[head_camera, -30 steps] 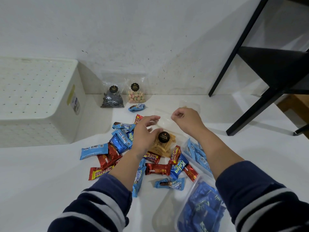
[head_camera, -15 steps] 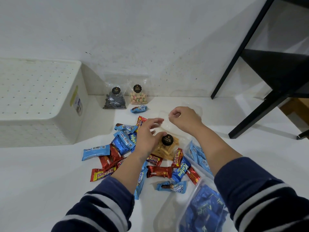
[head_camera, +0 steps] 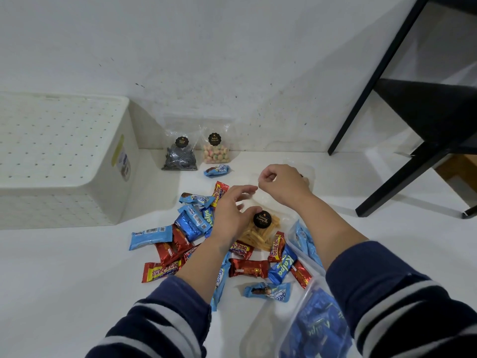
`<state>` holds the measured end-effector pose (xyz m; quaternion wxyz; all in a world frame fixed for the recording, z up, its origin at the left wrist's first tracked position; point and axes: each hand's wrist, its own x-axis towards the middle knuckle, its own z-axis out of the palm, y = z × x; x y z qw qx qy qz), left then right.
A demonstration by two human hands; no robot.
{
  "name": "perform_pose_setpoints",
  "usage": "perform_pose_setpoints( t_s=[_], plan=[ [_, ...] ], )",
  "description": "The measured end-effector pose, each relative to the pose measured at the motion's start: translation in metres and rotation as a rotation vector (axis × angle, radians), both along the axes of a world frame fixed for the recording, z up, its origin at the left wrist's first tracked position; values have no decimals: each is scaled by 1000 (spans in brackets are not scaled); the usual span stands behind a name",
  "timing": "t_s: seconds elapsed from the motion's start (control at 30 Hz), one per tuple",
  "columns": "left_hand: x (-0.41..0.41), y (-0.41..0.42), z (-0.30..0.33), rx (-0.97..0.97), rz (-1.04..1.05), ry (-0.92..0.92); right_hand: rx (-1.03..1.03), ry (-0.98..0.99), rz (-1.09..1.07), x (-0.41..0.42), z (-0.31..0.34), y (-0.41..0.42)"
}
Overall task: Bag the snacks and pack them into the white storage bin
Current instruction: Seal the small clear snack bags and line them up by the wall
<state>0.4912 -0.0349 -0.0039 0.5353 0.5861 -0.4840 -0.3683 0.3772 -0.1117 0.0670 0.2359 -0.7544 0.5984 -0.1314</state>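
Place: On a white worktop (head_camera: 64, 280) against a pale wall, a person in navy striped sleeves worked over a scatter of wrapped snacks.
Change: Over the past second the right hand (head_camera: 281, 184) rose slightly and drew back from the left hand (head_camera: 232, 215), stretching the mouth of a clear crinkled plastic pouch of yellow stick crisps with a round black label (head_camera: 258, 231); the wrappers around it lay as before.
Meaning: The pouch appeared to be mid-handling at its top, so bagging looked unfinished and nothing seemed packed yet.
Fingers: The right hand's were curled into a pinch on the film edge; the left hand's thumb and forefinger nipped the pouch near its label.
Task's things: The white perforated plastic storage bin (head_camera: 64, 161) stood well apart at the left, looking upside down.
Materials: Glossy blue foil wafer packets (head_camera: 151, 236) and red foil bars (head_camera: 249, 267) lay flat and rectangular; a soft transparent zip bag of blue packets (head_camera: 315, 329) slumped beside the right sleeve.
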Motion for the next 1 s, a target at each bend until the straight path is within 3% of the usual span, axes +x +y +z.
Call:
perform_pose_setpoints(
  t_s=[0.43,0.8,1.0],
  plan=[
    [-1,1,-1,4,16,4,5,15,17,3,5,3],
    [-3,0,1,-15,6,-15,82,-128,-4,-12,2,1],
    [-1,-1,1,-11,16,-1,102,-75,8,-27,10,0]
  ],
)
